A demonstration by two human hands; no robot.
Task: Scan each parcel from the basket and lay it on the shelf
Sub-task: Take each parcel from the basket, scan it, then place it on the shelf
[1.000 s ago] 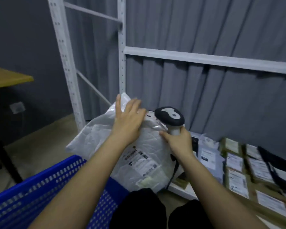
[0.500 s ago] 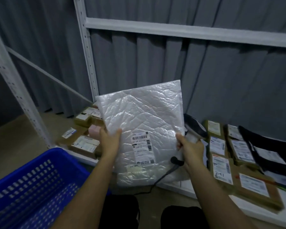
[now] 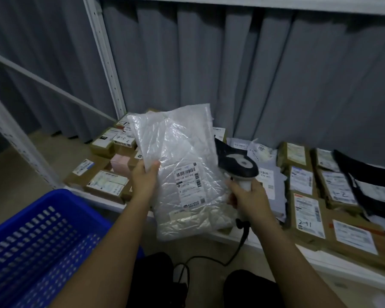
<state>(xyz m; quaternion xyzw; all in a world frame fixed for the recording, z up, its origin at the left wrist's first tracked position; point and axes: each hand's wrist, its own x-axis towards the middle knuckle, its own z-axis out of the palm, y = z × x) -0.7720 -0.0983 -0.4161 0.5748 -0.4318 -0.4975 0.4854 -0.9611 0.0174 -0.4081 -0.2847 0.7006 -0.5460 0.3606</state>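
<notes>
At the centre of the frame the left hand [image 3: 145,181] holds a clear plastic parcel [image 3: 182,172] upright by its left edge, thumb on the front and the other fingers hidden behind the wrap. The parcel hangs in the air in front of the shelf [image 3: 238,237], its white label [image 3: 188,185] facing the camera; the barcode shows, but the print is too small to read. Just right of it, the right hand [image 3: 248,195] grips the white handle of a scanner [image 3: 237,166], fingers curled round it. The scanner's dark head lies against the parcel's right edge and is blurred, so the exact contact is hard to make out. Its cable [image 3: 236,252] drops between the person's dark knees at the lower edge.

The blue basket [image 3: 42,241] fills the lower left and is cut off by the frame; no parcels show in the part in view. Behind the parcel, brown boxes [image 3: 102,181] with labels lie on the shelf, partly hidden. More boxes [image 3: 307,216] and a black bag [image 3: 369,187] run to the right edge, where they are cut off. A grey curtain [image 3: 253,74] hangs behind.
</notes>
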